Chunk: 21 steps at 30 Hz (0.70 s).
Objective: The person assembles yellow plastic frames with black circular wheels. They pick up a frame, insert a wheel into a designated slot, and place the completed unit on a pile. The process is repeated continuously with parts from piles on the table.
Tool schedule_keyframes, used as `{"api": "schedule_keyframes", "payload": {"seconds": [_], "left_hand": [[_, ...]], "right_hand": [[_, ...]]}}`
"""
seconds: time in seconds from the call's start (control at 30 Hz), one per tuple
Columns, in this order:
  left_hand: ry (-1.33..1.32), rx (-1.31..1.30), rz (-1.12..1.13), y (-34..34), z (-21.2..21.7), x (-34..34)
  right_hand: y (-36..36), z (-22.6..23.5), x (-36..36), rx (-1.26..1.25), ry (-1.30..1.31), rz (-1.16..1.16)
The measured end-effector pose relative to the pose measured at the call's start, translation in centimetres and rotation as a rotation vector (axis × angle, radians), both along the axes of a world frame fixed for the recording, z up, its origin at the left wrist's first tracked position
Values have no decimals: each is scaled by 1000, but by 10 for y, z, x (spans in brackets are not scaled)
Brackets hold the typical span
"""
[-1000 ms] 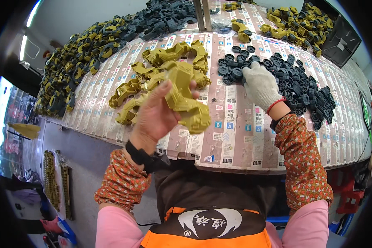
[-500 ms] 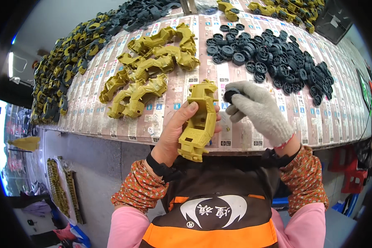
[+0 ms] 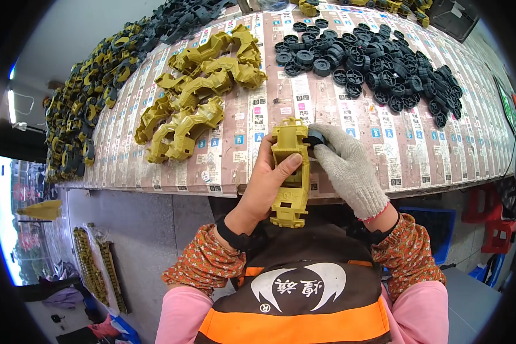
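Observation:
My bare left hand is wrapped round a yellow plastic toy car body, held lengthwise over the table's near edge. The thumb presses on its middle. My gloved right hand pinches a small black toy wheel against the right side of the body, near its far end. How far the wheel sits on the body is hidden by the fingers. Beyond and to the left lie several more yellow car bodies. A heap of loose black wheels spreads at the far right.
The table has a patterned paper-like cover. A long pile of yellow and dark car parts lines its left side. At the far right stands a dark bin. Red stools and a blue crate are below the table.
My right hand has brought the black wheel to the side of the yellow body. My left hand has moved right and turned the body more upright in view.

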<state>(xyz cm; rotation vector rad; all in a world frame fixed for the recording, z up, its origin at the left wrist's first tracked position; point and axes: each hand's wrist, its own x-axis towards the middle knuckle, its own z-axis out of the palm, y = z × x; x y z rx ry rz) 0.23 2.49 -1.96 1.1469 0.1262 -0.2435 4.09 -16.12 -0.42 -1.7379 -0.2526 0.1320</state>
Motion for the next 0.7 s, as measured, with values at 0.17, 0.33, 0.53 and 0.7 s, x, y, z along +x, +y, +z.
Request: {"api": "schedule_keyframes", "payload": {"seconds": [0.17, 0.33, 0.53, 0.7], "left_hand": [[-87, 56, -12, -4, -6, 1], [-169, 114, -25, -11, -13, -1], [-321, 390, -90, -10, -8, -3], [-310, 445, -229, -5, -5, -2]], "right_hand": [[-3, 0, -10, -64, 4, -23], [-7, 0, -10, -124, -46, 1], [-6, 3, -19, -269, -217, -21], [-12, 17, -18, -430, -295, 19]]}}
